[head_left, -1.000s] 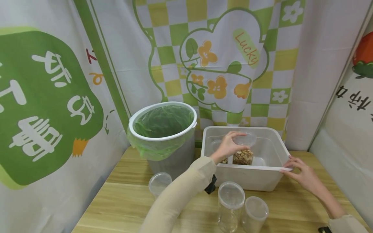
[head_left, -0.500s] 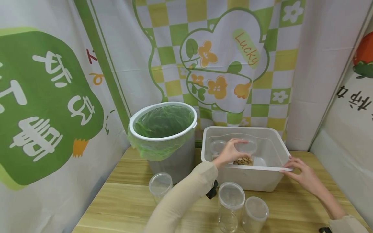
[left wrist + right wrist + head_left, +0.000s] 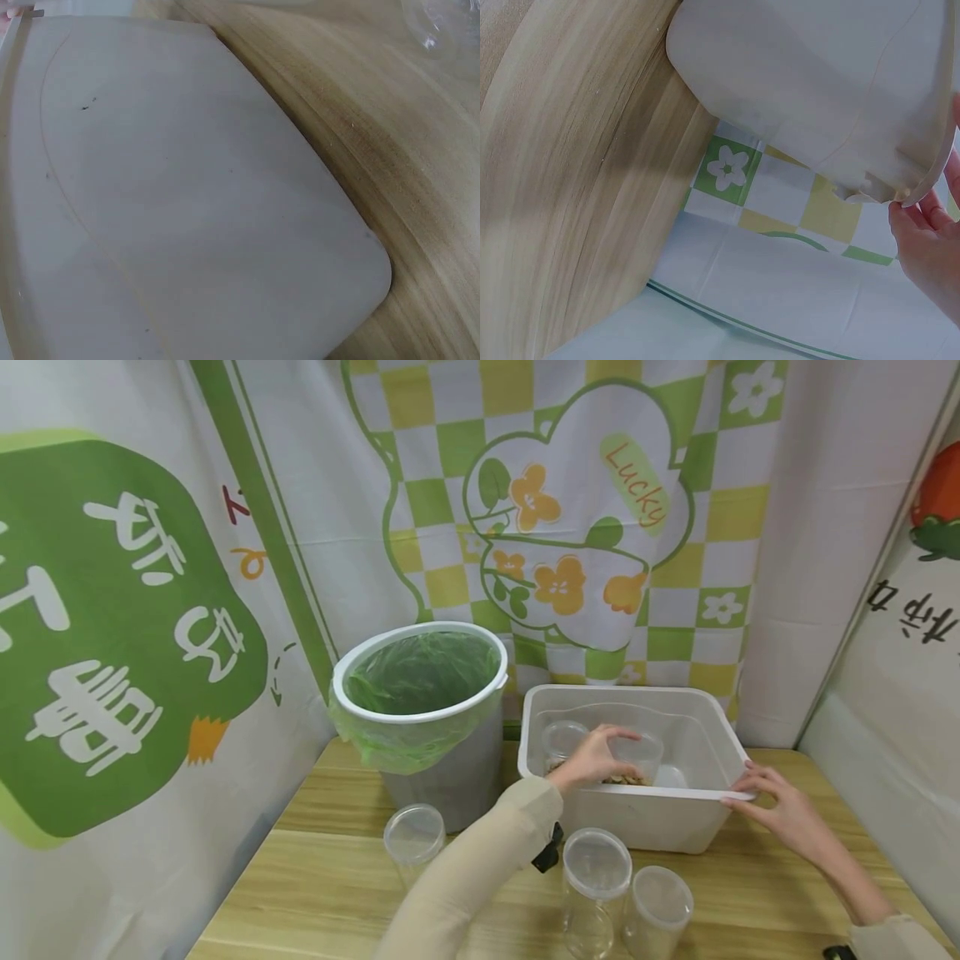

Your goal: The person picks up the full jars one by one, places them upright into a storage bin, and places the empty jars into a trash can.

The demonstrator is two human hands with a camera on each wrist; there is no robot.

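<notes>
Inside the white plastic tub (image 3: pixel 708 814), my left hand (image 3: pixel 596 758) holds a clear lidded jar (image 3: pixel 643 750) by its upper part. Tan pieces, like nuts or dried slices, show low in this jar; the tub's front rim hides its bottom. Another clear jar (image 3: pixel 564 739) stands to its left in the tub, with similar pieces partly visible. My right hand (image 3: pixel 776 802) pinches the tub's right rim, fingers and thumb on either side; in the right wrist view that hand (image 3: pixel 934 240) grips a corner of the rim. The left wrist view shows only the tub's outer wall (image 3: pixel 210 180) and the table.
A grey bin (image 3: pixel 450 777) with a green liner bag (image 3: pixel 390 747) stands left of the tub. Lidded clear jars stand in front: one on the left (image 3: pixel 415 835), a tall one (image 3: pixel 596 877) and a shorter one (image 3: pixel 660 902). Printed cloth (image 3: pixel 555 527) hangs behind the wooden table (image 3: pixel 300 877).
My left hand has lowered the jar deeper into the tub, so less of its contents shows above the rim. The right hand has stayed on the rim.
</notes>
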